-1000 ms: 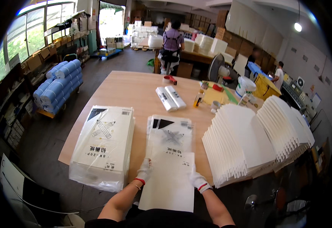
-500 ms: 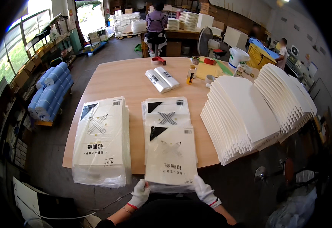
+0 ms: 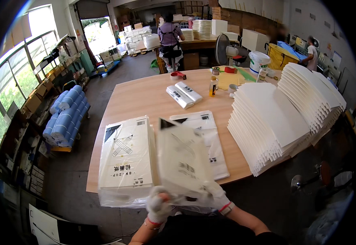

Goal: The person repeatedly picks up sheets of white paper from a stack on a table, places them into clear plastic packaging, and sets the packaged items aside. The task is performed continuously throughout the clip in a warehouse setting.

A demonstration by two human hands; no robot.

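Note:
Both my hands wear white knit gloves. My left hand (image 3: 158, 205) is closed on the near left corner of a bagged pack of drawing paper (image 3: 184, 159), cream sheets in a clear plastic bag. My right hand (image 3: 218, 196) grips its near right side. The pack is tilted, its far end raised and blurred by motion. Behind it, partly covered, lies a flat stack of printed clear plastic bags (image 3: 214, 141). Close on the left stands a tall stack of bagged paper packs (image 3: 129, 163) with a crossed-pencil print.
Fanned stacks of white paper (image 3: 269, 118) fill the table's right side. Farther back lie two white plastic rolls (image 3: 184, 94), a red tape dispenser (image 3: 178, 75), a small bottle (image 3: 213, 86) and a white bucket (image 3: 258, 61). Blue rolls (image 3: 65, 118) sit left. A person (image 3: 170, 38) works beyond.
The bagged pack has lifted off the plastic bags and swung left toward the tall stack, both hands on it. The view has shifted left.

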